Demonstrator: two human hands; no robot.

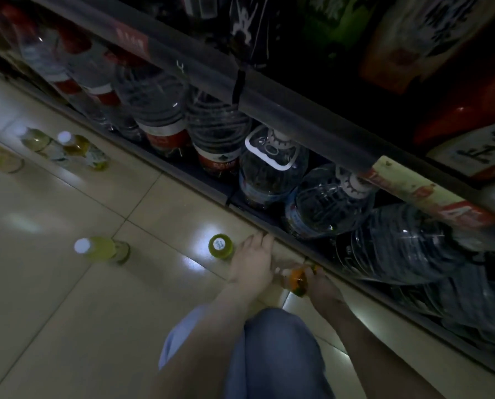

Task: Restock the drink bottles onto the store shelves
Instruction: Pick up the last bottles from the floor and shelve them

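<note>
An orange drink bottle is gripped by the right hand, fingers closed around it, low over the tiled floor just beside the bottom shelf's front edge. The left hand is held with fingers spread apart, touching nothing clearly, close to a green-capped bottle standing near that edge. A yellow bottle is seen farther out on the floor, and two pale bottles stand toward the far left. Large water jugs are lined along the bottom shelf.
</note>
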